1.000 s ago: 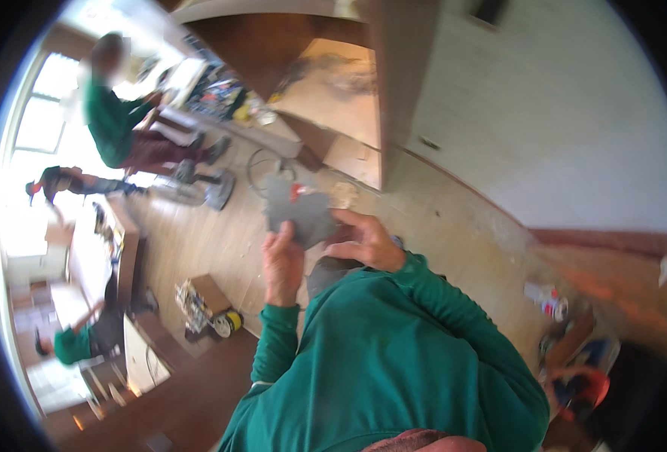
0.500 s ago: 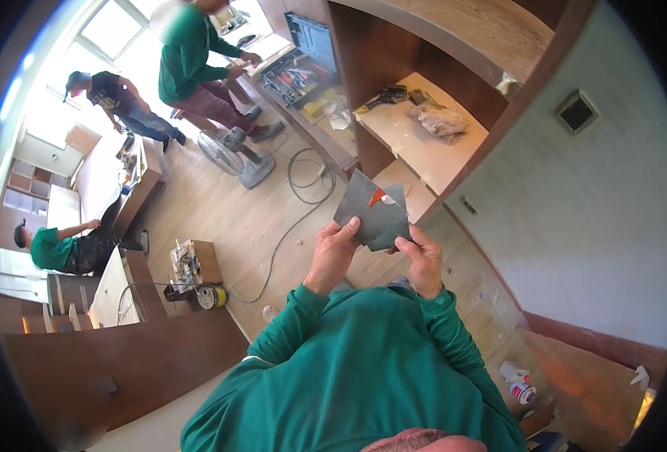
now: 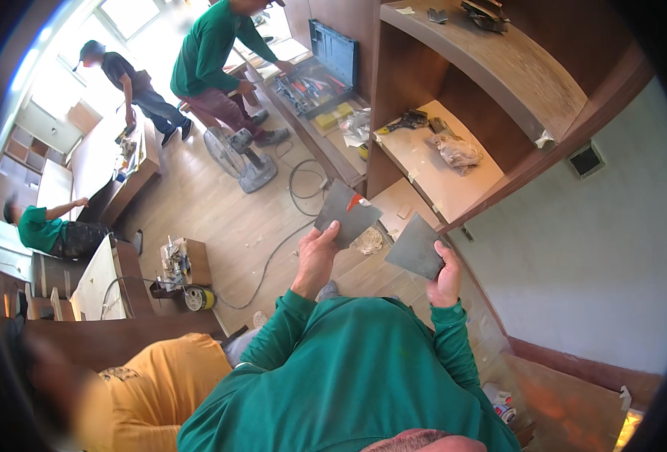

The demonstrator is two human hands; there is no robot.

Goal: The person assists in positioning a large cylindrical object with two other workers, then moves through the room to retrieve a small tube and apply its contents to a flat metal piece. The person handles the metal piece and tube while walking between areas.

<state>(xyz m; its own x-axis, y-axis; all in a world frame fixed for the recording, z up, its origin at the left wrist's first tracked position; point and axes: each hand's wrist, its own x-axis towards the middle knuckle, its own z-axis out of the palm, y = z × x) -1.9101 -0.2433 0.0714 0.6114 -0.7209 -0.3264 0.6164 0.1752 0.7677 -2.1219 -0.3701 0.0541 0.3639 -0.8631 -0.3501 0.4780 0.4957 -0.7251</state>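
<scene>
My left hand (image 3: 316, 258) grips a thin grey square sheet (image 3: 344, 220) by its lower edge, thumb on top. A dab of red-orange and white paste (image 3: 357, 202) sits near that sheet's far edge. In my right hand (image 3: 445, 276) is a second thin grey sheet (image 3: 416, 247), pinched between thumb and fingers at its right corner. No paste shows on its upper face. The two sheets are held apart in front of my chest, with a gap between them.
Open shelving (image 3: 454, 192) with a crumpled bag (image 3: 456, 153) stands ahead right. An open toolbox (image 3: 314, 90), a fan (image 3: 239, 158) and a cable (image 3: 273, 260) lie beyond. Someone in a yellow shirt (image 3: 156, 384) is close at my left; several co-workers are farther off.
The two sheets, overlapping before, are now apart, my right hand having moved right and down. A person in yellow has appeared at lower left. The co-worker by the toolbox now bends over it.
</scene>
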